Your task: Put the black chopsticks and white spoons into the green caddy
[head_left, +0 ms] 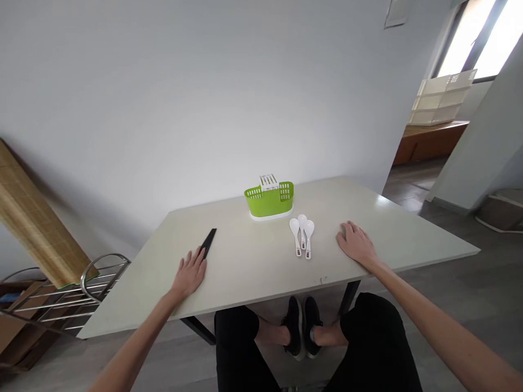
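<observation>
My left hand [190, 273] lies flat on the table's left side, fingers stretched out. Its fingertips rest at or over the near end of a narrow, flat black object [210, 242], whose kind I cannot make out. On the right, my right hand [356, 243] rests palm down with nothing in it. To its left, three white spoons [303, 231] lie close together, bowls pointing away from me and handles towards me. Behind the spoons stands a green basket [267, 206] with a white base. A white slotted part [269, 182] sits at its top.
The pale table [245, 261] meets a white wall [220, 109] at its far side. A metal rack [61, 310] and a rolled bamboo mat [41, 218] stand at the left. My knees are beneath the near edge. A window [457, 38] is at the far right.
</observation>
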Demonstrator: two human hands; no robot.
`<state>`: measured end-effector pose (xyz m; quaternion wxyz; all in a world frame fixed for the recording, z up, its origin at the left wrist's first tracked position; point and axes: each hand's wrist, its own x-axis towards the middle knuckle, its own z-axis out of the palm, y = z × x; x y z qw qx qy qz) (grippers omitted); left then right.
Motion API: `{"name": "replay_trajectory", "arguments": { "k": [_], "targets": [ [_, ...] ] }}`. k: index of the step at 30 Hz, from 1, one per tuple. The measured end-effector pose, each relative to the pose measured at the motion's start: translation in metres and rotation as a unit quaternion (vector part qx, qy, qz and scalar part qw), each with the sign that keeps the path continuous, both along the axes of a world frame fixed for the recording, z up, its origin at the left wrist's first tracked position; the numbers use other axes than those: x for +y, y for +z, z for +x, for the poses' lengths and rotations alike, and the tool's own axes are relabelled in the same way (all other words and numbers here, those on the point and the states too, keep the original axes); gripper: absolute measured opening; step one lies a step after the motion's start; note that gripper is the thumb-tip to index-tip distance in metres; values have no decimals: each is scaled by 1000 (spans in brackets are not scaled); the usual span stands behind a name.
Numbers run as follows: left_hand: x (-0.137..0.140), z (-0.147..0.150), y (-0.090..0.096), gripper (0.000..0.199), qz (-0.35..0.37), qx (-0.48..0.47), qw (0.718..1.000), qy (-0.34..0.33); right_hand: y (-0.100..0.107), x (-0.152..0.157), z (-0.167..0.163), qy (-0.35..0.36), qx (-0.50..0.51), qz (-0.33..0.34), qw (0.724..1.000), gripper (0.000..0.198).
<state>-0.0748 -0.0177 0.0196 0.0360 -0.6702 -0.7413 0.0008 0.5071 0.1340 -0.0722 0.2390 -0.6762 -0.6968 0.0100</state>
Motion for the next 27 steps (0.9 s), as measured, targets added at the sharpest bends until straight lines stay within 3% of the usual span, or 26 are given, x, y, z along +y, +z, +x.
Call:
{"name": "replay_trajectory", "arguments": {
  "k": [7,14,19,27],
  "targets": [
    [9,109,-26,63,40,-1,993,-108,1,0,-1,5,-2,18,1000,50],
    [22,168,-35,60,71,-56,987,-134,1,0,-1,8,4,25,1000,49],
    [28,177,-29,56,80,-101,984,-125,5,-2,-1,5,15,22,1000,49],
    [28,148,-9,66,56,-178,966,-181,12,-6,3,13,23,-5,1000,51]
  ]
}}
